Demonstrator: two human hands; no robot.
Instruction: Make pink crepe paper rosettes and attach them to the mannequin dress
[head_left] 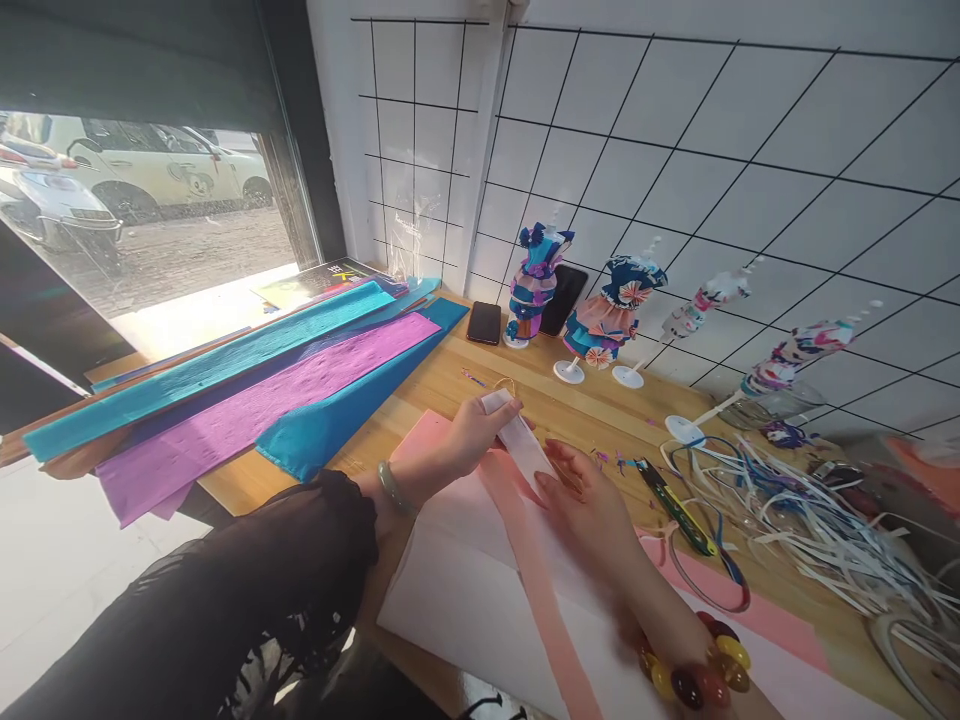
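Note:
My left hand (471, 432) is closed on the far end of a pale pink folded paper strip (523, 444), pinching it between thumb and fingers. My right hand (592, 505) lies on the strip's near part, fingers pressed down on it. A longer salmon-pink paper strip (538, 580) runs from under my hands toward me across a large pink sheet (465, 590) on the wooden table (442, 385). A black sleeve and a green bangle are on my left arm. A beaded bracelet (694, 668) circles my right wrist.
Folded crepe paper in teal (210, 375) and purple (255, 415) lies at left. Several small dress-form figures (536, 285) stand along the grid wall, with two phones (484, 322) behind. A utility knife (673, 505) and a heap of paper strips (810, 510) lie at right.

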